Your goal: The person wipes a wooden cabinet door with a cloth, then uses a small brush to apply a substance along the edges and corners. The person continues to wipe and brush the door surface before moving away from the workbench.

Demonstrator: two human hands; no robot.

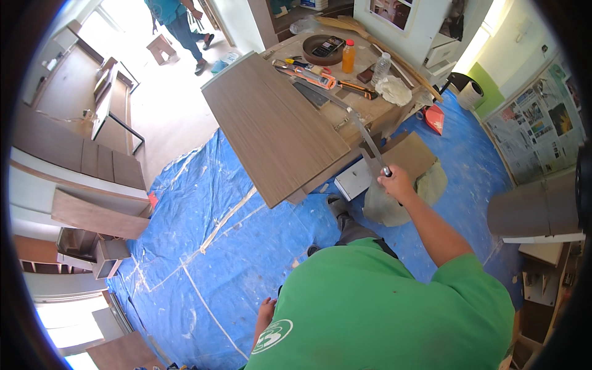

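At the right side of the workbench, my right hand (396, 185) is closed round the dark-tipped end of a long, thin metal bar (372, 143). The bar slants up and left over the bench top, with a bend or joint partway along; its exact kind is unclear. A wide brown wood-grain panel (277, 126) lies on the bench to its left. Low beside my body is my left hand (265, 311); my green shirt covers part of it, so its grip is unclear. An orange-grey tool (320, 79) and an orange-black utility knife (357, 89) lie near the bar's far end.
On the bench (345, 126) stand an orange drink bottle (348, 57), a clear bottle (382, 65) and a round brown tray (313, 57) with a phone. Blue sheeting (246, 265) covers the floor. A white box (353, 180) sits beneath. Another person (182, 31) stands far left.
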